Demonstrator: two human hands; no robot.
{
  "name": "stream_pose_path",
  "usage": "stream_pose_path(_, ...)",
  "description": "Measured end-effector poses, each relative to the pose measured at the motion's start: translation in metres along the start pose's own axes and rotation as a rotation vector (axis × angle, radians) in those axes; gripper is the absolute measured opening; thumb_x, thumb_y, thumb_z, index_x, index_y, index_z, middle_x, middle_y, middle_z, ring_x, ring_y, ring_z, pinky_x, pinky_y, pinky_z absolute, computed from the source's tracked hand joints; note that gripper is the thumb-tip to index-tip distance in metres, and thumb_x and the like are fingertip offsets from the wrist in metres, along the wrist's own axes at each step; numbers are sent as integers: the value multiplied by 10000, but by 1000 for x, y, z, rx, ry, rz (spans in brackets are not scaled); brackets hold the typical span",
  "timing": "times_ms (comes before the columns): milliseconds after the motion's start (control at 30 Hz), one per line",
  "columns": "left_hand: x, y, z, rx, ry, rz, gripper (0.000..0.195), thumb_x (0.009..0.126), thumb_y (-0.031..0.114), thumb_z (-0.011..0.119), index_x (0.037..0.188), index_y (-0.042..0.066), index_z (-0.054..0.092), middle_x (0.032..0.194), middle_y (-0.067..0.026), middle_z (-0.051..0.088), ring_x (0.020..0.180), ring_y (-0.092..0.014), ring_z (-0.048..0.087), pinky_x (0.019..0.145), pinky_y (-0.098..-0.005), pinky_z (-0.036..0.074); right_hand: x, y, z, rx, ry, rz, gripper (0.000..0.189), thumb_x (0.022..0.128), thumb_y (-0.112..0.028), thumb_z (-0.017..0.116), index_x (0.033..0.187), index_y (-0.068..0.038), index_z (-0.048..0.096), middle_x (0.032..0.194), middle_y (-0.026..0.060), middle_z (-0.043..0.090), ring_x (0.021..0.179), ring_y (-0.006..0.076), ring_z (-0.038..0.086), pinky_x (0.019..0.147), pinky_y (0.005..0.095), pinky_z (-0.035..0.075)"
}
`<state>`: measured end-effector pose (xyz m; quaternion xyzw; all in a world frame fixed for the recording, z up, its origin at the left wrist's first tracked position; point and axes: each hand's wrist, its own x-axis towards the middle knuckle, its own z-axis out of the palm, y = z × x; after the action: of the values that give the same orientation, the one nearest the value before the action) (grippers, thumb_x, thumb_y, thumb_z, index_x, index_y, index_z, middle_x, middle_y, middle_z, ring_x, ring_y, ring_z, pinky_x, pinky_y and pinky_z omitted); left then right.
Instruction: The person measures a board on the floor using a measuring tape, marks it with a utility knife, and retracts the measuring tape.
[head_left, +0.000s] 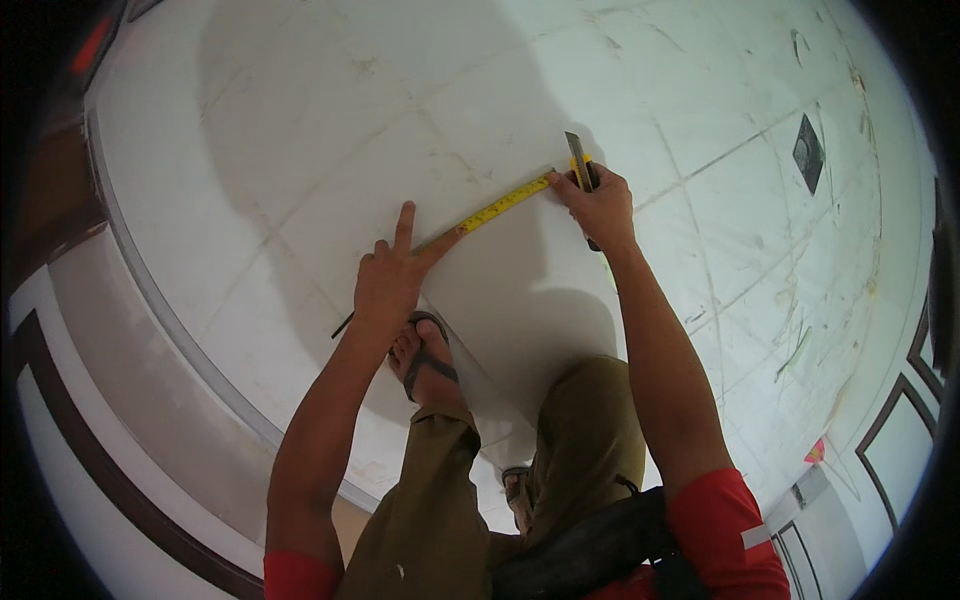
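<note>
A yellow tape measure blade (506, 202) stretches between my hands, low over the tiled floor (472, 300). My left hand (390, 281) grips its nearer part with the thumb along the blade and one finger pointing out; any tape case is hidden by the hand. From behind the left wrist juts a thin dark rod (343, 325), too little shown to name. My right hand (604, 202) pinches the blade's far end between thumb and fingers. That same hand also holds a yellow and black snap-off utility knife (581, 166), its metal blade extended and pointing away from me.
My sandalled foot (427, 360) is just below the left hand. A dark square floor drain cover (808, 155) lies to the right, near scraps and smears on the tiles. Along the left runs a raised ledge with grey edging (180, 330). Dark-trimmed panels (896, 442) stand at right.
</note>
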<state>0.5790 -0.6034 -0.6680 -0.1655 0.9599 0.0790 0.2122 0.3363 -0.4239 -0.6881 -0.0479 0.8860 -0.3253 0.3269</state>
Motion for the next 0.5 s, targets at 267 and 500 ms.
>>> stream_pose_path(267, 2, 4, -5, 51, -43, 0, 888, 852, -50, 560, 1484, 556, 411, 1609, -188, 315, 782, -241, 649, 632, -349, 570, 1, 1, -6, 11, -57, 22, 458, 872, -475, 759, 883, -26, 672, 678, 56, 649, 605, 152, 603, 607, 336, 507)
stream_pose_path(500, 1, 5, -7, 25, -79, -21, 928, 830, -70, 557, 1490, 563, 398, 1621, -201, 290, 795, -241, 646, 629, -347, 565, -52, -3, -1, 261, -206, -56, 526, 1080, -463, 407, 1069, 25, 604, 846, 91, 640, 723, 180, 597, 714, 341, 518)
